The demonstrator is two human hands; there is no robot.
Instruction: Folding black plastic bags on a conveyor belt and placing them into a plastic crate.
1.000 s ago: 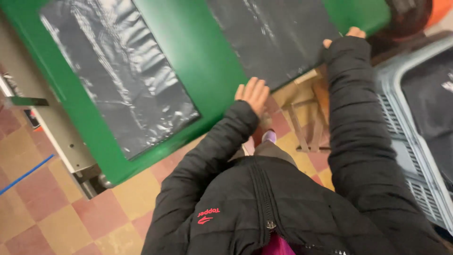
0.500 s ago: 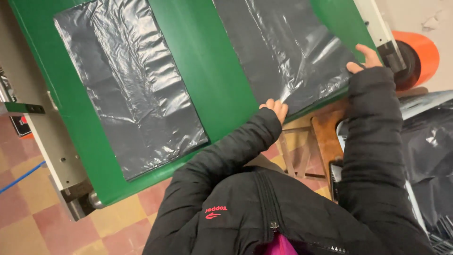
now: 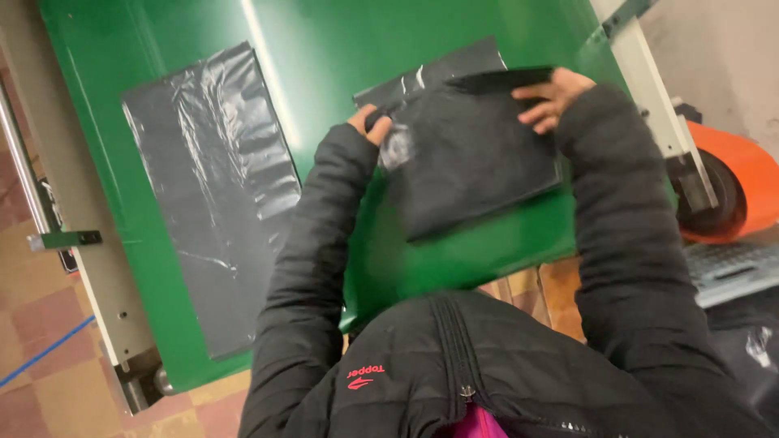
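Note:
A black plastic bag (image 3: 475, 166) lies half folded on the green belt (image 3: 324, 65) in front of me. My left hand (image 3: 369, 122) grips its near left corner. My right hand (image 3: 550, 97) pinches the folded-over top edge at the right. Both arms are in black puffy jacket sleeves. A second black plastic bag (image 3: 215, 195) lies flat on the belt to the left, apart from my hands.
The belt's grey metal frame (image 3: 105, 292) runs down the left side, above a tiled floor (image 3: 40, 357). An orange roll (image 3: 734, 186) sits on a holder at the right. A grey crate (image 3: 730, 272) is below it.
The view has shifted and my hands have risen from the belt's near edge onto the right-hand bag. That bag is now folded over on itself.

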